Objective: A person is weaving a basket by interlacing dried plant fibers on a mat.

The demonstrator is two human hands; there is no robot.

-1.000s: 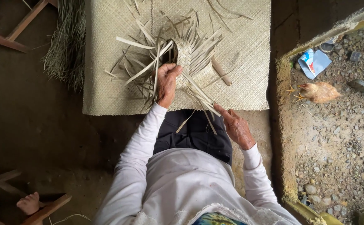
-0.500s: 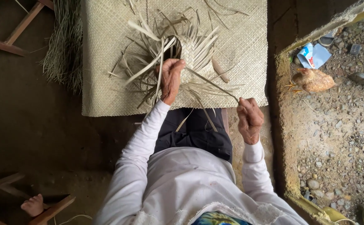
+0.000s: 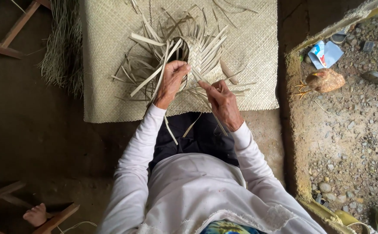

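Note:
A half-woven basket of pale palm-leaf strips point(image 3: 197, 54) lies on a woven straw mat point(image 3: 258, 39), loose strips fanning out all around it. My left hand point(image 3: 171, 82) grips the woven edge near its dark opening. My right hand point(image 3: 221, 102) pinches one long strip point(image 3: 202, 80) just beside the left hand, at the near side of the weave. More strips trail down over my dark lap. Both sleeves are white.
A bundle of dry grass fibre point(image 3: 63, 56) lies left of the mat. Wooden frame pieces point(image 3: 7, 41) stand at upper left and lower left, with a small bare foot point(image 3: 35, 215). A chicken point(image 3: 323, 81) stands on gravel beyond the ledge at right.
My right hand rose from beside my lap to the weave and took hold of a strip. My left hand stayed on the basket edge.

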